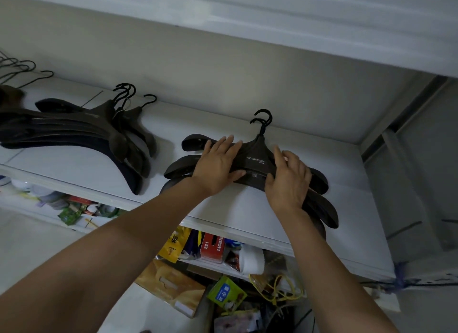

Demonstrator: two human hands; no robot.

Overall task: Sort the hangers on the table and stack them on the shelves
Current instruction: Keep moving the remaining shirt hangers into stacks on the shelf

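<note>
In the head view, the stack of dark hangers (255, 159) lies flat on the white shelf (243, 208), left hand (218, 165) at its 9 o'clock and right hand (288, 181) at its 3 o'clock pressing it with straight fingers, another hanger pile (86, 131) well apart toward 9 o'clock.

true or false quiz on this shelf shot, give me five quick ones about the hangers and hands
1. Both the left hand and the right hand rest on the right hanger stack. True.
2. The hangers are white. False: they are dark.
3. A second hanger pile lies further left on the same shelf. True.
4. The hooks point toward the person. False: they point toward the back wall.
5. Nothing lies below this shelf. False: a red box sits there.
</note>
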